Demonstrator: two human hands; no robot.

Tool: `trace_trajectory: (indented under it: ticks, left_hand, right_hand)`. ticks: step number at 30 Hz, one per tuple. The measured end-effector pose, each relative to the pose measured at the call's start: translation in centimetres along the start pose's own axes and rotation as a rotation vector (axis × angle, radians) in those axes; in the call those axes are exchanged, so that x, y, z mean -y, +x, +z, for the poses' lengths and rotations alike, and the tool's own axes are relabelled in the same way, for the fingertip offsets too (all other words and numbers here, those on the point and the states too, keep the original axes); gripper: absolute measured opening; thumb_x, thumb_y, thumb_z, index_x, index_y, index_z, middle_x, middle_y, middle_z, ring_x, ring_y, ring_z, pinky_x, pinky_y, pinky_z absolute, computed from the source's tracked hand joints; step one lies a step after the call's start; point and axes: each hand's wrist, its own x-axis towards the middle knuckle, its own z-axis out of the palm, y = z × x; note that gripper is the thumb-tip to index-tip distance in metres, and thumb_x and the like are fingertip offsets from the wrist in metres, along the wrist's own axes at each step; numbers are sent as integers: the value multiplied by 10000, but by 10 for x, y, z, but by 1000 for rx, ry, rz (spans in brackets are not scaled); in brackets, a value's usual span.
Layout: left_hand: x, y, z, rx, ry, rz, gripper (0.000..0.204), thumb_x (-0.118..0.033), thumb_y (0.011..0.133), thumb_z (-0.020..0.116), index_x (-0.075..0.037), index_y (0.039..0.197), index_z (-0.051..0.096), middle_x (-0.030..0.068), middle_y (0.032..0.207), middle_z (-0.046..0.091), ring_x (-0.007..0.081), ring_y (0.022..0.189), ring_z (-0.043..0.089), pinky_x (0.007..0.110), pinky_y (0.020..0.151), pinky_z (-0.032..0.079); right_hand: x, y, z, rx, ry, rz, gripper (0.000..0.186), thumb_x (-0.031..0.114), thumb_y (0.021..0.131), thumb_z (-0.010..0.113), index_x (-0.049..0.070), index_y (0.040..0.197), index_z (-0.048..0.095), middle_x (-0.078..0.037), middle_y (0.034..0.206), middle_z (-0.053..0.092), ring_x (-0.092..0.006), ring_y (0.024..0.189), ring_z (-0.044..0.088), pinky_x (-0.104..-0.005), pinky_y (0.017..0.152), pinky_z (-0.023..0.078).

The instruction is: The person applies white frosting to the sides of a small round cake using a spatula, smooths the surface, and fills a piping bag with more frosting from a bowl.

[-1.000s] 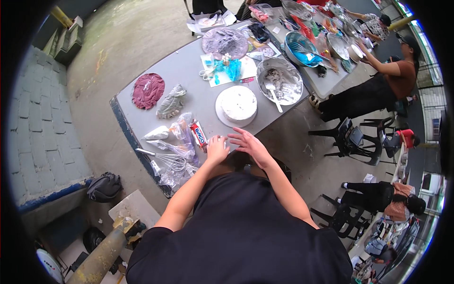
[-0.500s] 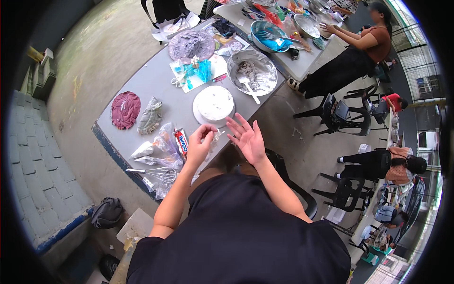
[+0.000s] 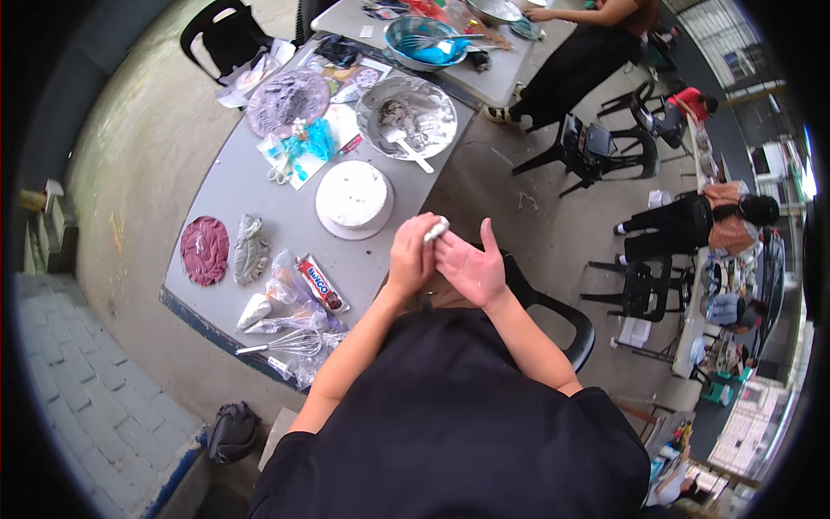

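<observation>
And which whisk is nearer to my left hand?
The whisk lying beside the plastic bags; the other whisk rests in a bowl with blue contents, farther away.

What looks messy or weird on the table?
The bowl looks messy: grey and white goo is smeared inside, and a spatula pokes out over its edge. The cake sits flat, and I see nothing clearly broken or tipped over.
</observation>
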Motion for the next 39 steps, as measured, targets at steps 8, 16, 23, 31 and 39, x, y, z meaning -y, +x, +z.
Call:
trace_trajectory:
  ticks: [8,16,23,31,39]
  left_hand:
    - [21,14,51,537,-674,-715,486,-16,743,360,-101,1181,552,15,765,507,99,620,430,228,610,380]
    - [-78,40,76,713,-893,-968,272,-276,883,520,-40,996,596,-30,772,560,16,632,433,183,537,322]
    - [-100,32,117,963,-807,-938,236,-239,840,599,-19,918,637,1,793,549,55,693,493,197,589,359]
    - [-135,-7,178,1161,-728,-873,188,-189,844,589,-8,844,640,18,819,564,79,723,514,225,643,393]
    - [-70,-59,245,1309,387,228,661,-136,745,627,-159,1321,303,166,1042,518,268,785,591,381,657,486]
  right_hand:
    - [61,-56,25,52,23,-553,719,640,851,169,207,1415,63,-137,1464,48,-354,1334,99,-521,1057,129]
    - [58,-89,-14,-100,-134,-746,711,644,852,163,217,1416,87,-116,1459,129,-290,1329,175,-501,1030,192]
    - [53,-128,-38,-198,-244,-920,772,684,818,209,238,1417,16,-45,1480,38,-286,1351,72,-539,1004,209]
    - [47,-217,-71,-231,-148,-1120,743,669,829,210,259,1413,3,-21,1481,-9,-325,1348,16,-611,985,189]
    - [56,-321,-84,-266,-121,-1204,703,645,848,178,256,1410,15,-78,1472,22,-342,1336,88,-614,942,298]
